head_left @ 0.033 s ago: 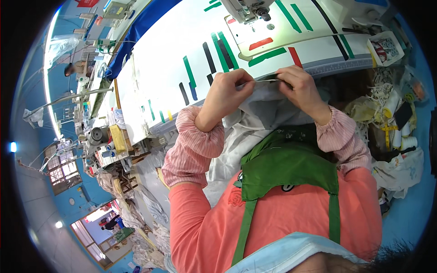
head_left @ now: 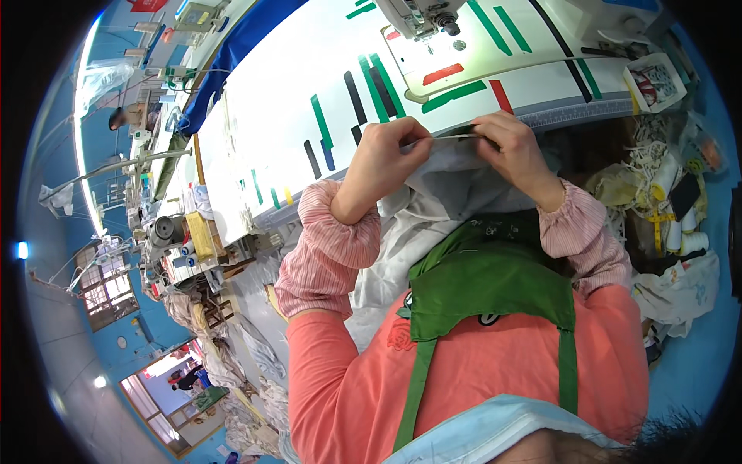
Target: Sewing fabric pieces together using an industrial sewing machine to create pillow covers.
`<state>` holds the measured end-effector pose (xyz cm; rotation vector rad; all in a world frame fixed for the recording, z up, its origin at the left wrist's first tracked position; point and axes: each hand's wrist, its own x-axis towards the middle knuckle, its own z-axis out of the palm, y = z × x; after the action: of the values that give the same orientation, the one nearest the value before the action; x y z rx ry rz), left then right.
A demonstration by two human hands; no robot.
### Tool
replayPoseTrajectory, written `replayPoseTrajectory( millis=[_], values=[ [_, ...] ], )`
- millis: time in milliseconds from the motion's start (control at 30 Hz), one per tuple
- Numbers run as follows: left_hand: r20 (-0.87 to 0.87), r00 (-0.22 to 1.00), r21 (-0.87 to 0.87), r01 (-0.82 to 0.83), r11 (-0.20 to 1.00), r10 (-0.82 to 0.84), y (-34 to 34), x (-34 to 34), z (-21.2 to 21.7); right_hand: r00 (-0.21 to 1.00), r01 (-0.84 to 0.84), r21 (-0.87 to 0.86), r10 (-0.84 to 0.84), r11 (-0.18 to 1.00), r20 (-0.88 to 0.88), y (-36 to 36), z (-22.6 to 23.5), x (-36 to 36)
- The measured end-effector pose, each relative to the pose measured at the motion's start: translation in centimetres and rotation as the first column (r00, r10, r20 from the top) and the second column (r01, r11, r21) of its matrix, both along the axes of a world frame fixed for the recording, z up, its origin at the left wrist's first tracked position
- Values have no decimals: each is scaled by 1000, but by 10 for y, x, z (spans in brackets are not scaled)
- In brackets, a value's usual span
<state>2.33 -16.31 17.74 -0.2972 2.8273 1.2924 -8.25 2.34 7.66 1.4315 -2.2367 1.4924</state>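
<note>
A light grey-white cloth (head_left: 440, 182) hangs over the front edge of the sewing table and down across my lap. My left hand (head_left: 393, 153) pinches its upper edge between thumb and fingers. A short way to the right, my right hand (head_left: 512, 148) is closed on the same edge. Between the two hands the edge runs nearly straight, as a thin pale line. Both hands are just in front of the table edge, below the sewing machine (head_left: 421, 19). The fingertips of my right hand are partly hidden.
Green, black and red tape strips (head_left: 454, 96) mark the white table (head_left: 270, 100), and a ruler strip (head_left: 572, 114) follows its front edge. A white box (head_left: 655, 83) of small items sits at right, above thread spools (head_left: 690, 241). More machines and heaped cloth (head_left: 224, 348) stand at left.
My right hand has shifted very slightly to the right along the cloth edge. My left hand stays in place.
</note>
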Motion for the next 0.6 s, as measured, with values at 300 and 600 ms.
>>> replayPoseTrajectory(
  millis=[300,600],
  values=[
    [-5,999,33,-39,999,39,-6,6,-1,919,-102,24,85,995,385,34,5,-32],
    [-58,992,117,-106,987,113,-15,-9,-19,679,-50,-29,55,998,732,38,8,-57]
  ],
)
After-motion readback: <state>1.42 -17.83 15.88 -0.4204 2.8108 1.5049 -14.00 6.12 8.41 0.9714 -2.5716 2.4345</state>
